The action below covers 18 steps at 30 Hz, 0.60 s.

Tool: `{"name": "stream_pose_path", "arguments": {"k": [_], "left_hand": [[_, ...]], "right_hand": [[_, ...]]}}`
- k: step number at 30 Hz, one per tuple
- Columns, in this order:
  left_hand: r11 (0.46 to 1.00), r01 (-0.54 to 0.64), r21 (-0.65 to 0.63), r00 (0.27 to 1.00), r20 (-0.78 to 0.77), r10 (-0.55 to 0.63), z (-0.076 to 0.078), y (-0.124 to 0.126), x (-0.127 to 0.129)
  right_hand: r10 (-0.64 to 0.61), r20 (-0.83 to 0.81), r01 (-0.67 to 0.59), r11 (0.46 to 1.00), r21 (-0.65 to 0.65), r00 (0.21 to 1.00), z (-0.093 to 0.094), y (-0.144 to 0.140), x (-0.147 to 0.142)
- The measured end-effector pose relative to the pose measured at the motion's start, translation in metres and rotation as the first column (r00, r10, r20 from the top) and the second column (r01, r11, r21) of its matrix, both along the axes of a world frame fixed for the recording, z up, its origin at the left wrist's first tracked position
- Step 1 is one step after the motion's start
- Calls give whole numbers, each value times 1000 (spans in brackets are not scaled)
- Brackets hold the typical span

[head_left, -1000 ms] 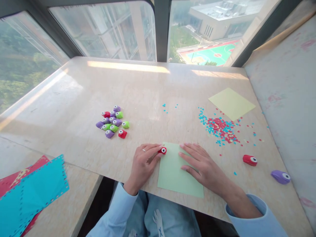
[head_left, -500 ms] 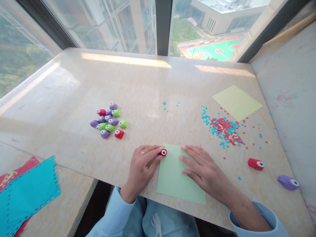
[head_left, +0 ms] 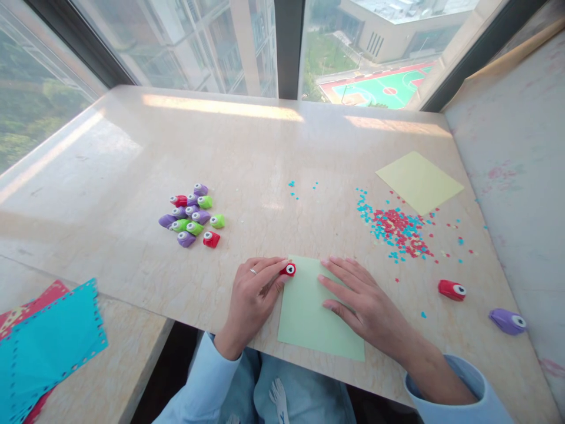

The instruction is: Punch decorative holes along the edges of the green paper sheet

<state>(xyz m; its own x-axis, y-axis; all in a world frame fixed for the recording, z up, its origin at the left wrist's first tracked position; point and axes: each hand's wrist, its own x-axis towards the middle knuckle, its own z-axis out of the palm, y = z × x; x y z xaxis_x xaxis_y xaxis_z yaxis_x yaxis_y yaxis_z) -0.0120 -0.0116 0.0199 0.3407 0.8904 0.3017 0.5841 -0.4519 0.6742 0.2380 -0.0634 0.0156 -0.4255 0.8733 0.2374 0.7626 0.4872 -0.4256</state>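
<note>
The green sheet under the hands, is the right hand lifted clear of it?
No, the right hand lies flat on the green sheet, fingers spread.

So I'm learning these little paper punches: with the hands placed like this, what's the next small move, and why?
Probably press the red punch down with the left hand. It already sits on the top left corner of the green sheet, pinched by the fingertips, and the right hand lies flat on the sheet, holding it on the table. The sheet shows no holes that can be made out.
</note>
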Motion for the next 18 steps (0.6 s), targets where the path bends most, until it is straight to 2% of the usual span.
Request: {"name": "stream_pose_path", "arguments": {"k": [18], "left_hand": [[1000, 3, 8, 1000, -25, -3, -1, 0, 0]], "right_hand": [[14, 24, -14, 1000, -2, 1000, 2, 0, 0]]}}
